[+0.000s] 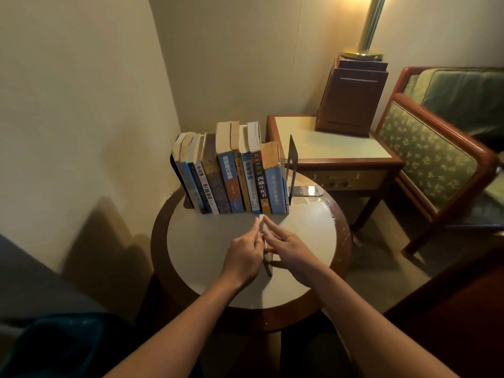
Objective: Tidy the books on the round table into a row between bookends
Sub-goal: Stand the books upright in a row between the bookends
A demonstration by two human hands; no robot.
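Mid-table, just short of the row of books [231, 181], a thin book [269, 269] stands on edge btwn both hands. The left hand [244, 253] pinches its upper edge w/ fingertips and thumb. The right hand [290, 251] lies w/ straight fingers flat against its other cover, prob. to keep it upright. The row sits at the back of the round table [207, 249], w/ the left bookend [176, 173] and right bookend [291, 162] closing its ends. Likely the last vol. — the right bookend would need shifting to open a slot.

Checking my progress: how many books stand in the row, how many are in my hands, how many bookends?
Books standing in the row: 10
Book between left hand and right hand: 1
Bookends: 2
Total: 13
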